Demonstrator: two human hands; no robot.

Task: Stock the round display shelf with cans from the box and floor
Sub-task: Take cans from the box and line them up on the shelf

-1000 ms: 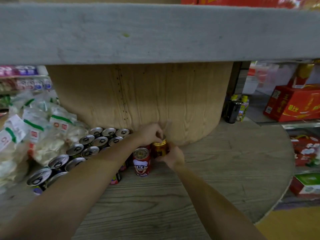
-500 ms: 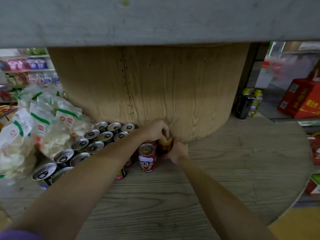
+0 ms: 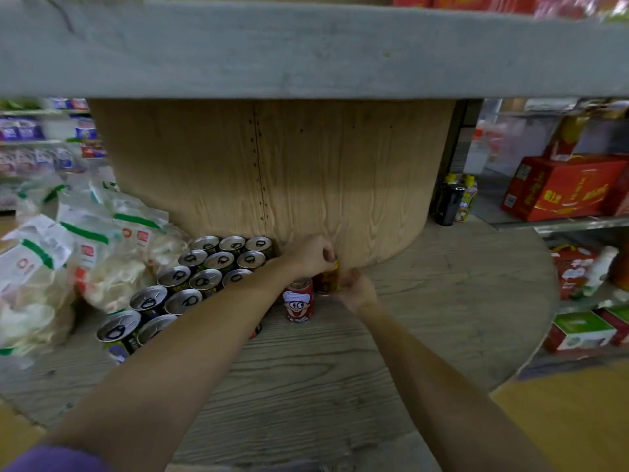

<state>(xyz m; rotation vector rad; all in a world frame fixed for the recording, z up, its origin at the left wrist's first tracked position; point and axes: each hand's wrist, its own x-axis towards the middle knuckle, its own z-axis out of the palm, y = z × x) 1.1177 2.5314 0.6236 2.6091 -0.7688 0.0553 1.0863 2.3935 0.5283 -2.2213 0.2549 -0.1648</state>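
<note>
Head view shows a dark can with a gold rim (image 3: 327, 278) standing upright on the round display shelf (image 3: 442, 301), against the wooden core (image 3: 272, 172). The left hand (image 3: 311, 255) curls its grip over the can's top; the right hand (image 3: 355, 289) wraps its grip round the side. Both hands hide most of the can, so its label is unreadable. Just beside it stands a red can with a cartoon face (image 3: 298, 304). The left forearm covers part of the silver-topped cans (image 3: 204, 277).
</note>
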